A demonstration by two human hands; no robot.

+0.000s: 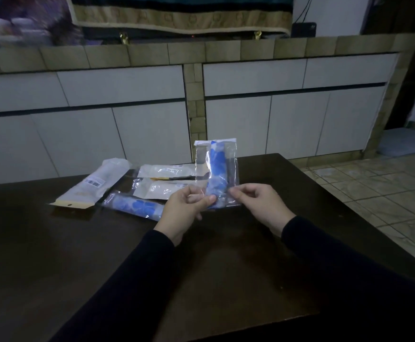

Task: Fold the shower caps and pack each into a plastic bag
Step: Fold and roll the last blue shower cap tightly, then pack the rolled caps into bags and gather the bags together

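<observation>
I hold a clear plastic bag (227, 154) upright above the dark table (102, 255), with a folded blue shower cap (216, 169) inside it. My left hand (186, 211) pinches the bag's lower left corner between thumb and fingers. My right hand (258, 203) pinches the lower right corner. A second bagged blue shower cap (134, 204) lies flat on the table, left of my left hand. Two flat clear bags (167, 171) (162, 190) lie behind it.
A long white packet with a barcode label (90, 186) lies at the table's far left. White cabinet doors (275, 124) under a tiled counter stand behind the table. Tiled floor (386, 188) lies to the right.
</observation>
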